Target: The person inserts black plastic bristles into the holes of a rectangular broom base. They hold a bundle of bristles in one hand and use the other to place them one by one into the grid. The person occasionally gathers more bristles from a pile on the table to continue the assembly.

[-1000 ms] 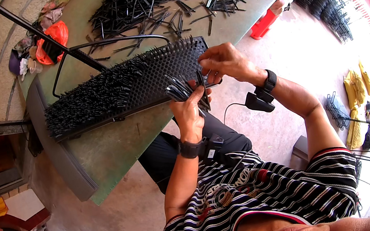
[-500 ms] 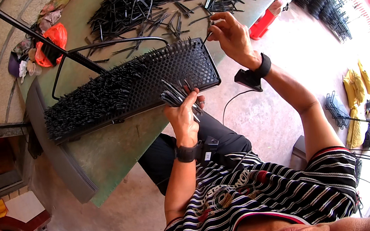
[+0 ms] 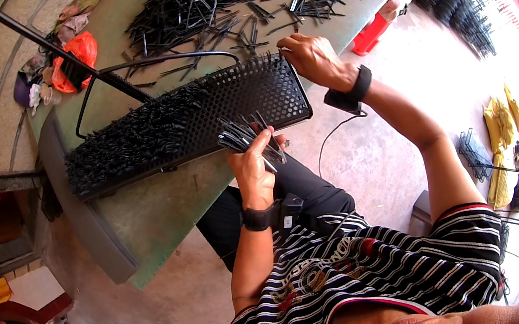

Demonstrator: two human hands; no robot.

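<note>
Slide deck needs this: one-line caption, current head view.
Left hand holds a bunch of black strips; right hand at the upper-right corner of a partly bristled black panel.

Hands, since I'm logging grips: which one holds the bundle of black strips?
The left hand: the fanned bundle juts from its grip. The right hand, by the upper right corner of the perforated board, holds no such bundle.

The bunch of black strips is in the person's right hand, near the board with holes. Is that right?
Not quite: the bunch of black strips is in the left hand, near the board with holes. The head view shows it.
</note>
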